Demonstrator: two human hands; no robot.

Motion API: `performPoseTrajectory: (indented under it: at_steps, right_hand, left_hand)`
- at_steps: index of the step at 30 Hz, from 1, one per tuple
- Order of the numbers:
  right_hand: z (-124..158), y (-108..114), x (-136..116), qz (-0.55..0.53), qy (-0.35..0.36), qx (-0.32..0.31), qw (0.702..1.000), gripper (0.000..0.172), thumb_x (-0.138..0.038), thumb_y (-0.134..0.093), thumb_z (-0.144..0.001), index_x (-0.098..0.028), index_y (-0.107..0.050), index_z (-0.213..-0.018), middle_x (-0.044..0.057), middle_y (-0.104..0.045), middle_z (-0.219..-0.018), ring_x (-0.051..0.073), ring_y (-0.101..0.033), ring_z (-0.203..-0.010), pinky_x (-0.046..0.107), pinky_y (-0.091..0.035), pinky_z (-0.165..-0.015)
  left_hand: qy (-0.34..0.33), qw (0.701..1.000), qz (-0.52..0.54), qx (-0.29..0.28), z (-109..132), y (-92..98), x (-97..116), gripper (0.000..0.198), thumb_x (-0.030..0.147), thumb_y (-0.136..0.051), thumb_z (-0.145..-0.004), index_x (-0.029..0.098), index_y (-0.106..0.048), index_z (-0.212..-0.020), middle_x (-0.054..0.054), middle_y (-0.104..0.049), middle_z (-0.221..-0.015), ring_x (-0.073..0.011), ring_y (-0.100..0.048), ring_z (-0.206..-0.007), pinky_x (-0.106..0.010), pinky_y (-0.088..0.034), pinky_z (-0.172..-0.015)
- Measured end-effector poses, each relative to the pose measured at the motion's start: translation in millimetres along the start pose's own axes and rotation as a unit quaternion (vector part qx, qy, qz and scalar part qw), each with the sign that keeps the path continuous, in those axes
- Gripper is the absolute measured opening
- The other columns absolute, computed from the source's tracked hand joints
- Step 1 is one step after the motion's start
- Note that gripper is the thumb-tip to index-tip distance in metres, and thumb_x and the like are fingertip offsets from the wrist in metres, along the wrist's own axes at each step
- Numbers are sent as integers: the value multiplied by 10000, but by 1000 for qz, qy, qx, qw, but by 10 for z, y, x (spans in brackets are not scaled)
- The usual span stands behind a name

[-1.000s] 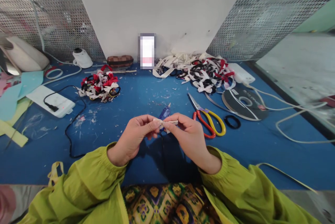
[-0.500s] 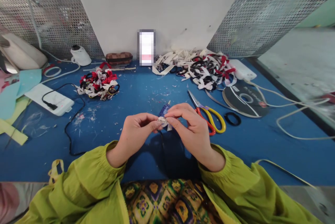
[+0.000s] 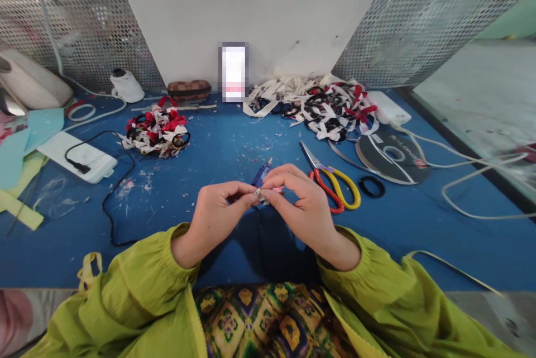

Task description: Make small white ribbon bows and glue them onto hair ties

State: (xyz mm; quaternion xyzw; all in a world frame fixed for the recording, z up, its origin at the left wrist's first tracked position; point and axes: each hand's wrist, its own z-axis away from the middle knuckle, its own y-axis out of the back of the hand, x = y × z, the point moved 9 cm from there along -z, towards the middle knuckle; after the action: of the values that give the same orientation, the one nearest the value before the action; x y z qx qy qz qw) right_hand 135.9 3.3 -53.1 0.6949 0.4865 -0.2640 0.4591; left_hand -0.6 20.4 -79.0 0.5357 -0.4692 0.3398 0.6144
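Near the middle of the table, my left hand [image 3: 218, 214] and my right hand [image 3: 302, 211] pinch a small piece of whitish ribbon [image 3: 261, 196] between them. Thumbs and index fingers are closed on it and cover most of it. A bit of red and white shows beside the right fingers. Just beyond the fingertips lies a dark blue glue gun [image 3: 262, 172], its tip pointing away and its body partly hidden by my hands. Scissors [image 3: 330, 179] with red and yellow handles lie right of my right hand, near a black hair tie [image 3: 372, 186].
A pile of ribboned hair ties [image 3: 159, 132] lies at left, a bigger pile [image 3: 335, 106] at the back right. A black spool [image 3: 387, 165], white power strip [image 3: 84, 160], phone [image 3: 233, 73], brown case [image 3: 189, 89] and loose cables surround the work spot.
The ribbon has been turned or folded between my fingertips, so its printed face no longer shows. My hands stay in nearly the same place.
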Motion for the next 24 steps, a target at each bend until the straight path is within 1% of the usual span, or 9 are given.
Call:
performPoseTrajectory:
  at_steps: [4,10,15,18,21,24]
  right_hand:
    - [-8,3,7,-16,-10,3,1000,140,-110,-565,-819,-204,-584,-716,30,-608,-781,159,-600,-771,302,-488,-707]
    - [-10,-48,91,-68,-56,-28,996,141,-115,-570,-818,-191,-587,-700,20,-601,-753,137,-575,-731,277,-469,-683]
    - [-24,-40,54,-51,-37,-32,998,138,-128,-571,-827,-199,-605,-714,24,-616,-768,145,-584,-754,293,-477,-713]
    - [-31,-50,55,-68,-39,-42,996,103,-144,-597,-815,-202,-623,-733,26,-626,-780,149,-593,-756,284,-478,-678]
    - [-35,-67,81,-56,-49,-55,996,64,-170,-645,-792,-201,-636,-736,18,-614,-749,139,-574,-708,265,-464,-623]
    - [-35,-81,108,-29,-57,-63,996,98,-171,-641,-787,-200,-614,-697,11,-601,-725,131,-553,-681,258,-454,-610]
  left_hand:
    - [-18,1000,-4,-17,5,-34,48,155,238,-626,-797,174,-766,-788,-29,-753,-724,-151,-670,-665,-227,-498,-624]
    - [-13,1000,-17,-3,16,-22,38,181,240,-607,-800,163,-771,-792,-35,-752,-718,-147,-660,-624,-229,-502,-605]
    - [-23,999,-26,7,17,-4,49,176,235,-610,-800,178,-774,-775,-26,-750,-704,-136,-645,-600,-223,-489,-590]
    - [-17,1000,-11,13,10,9,30,167,219,-611,-796,182,-774,-786,-24,-747,-699,-136,-647,-597,-221,-489,-581]
    - [-10,1000,-3,17,8,8,1,168,204,-606,-797,178,-771,-803,-24,-749,-702,-135,-657,-608,-217,-495,-591]
    - [-12,1000,-4,12,13,-12,-7,169,196,-601,-797,178,-769,-801,-24,-751,-703,-134,-664,-614,-215,-500,-595]
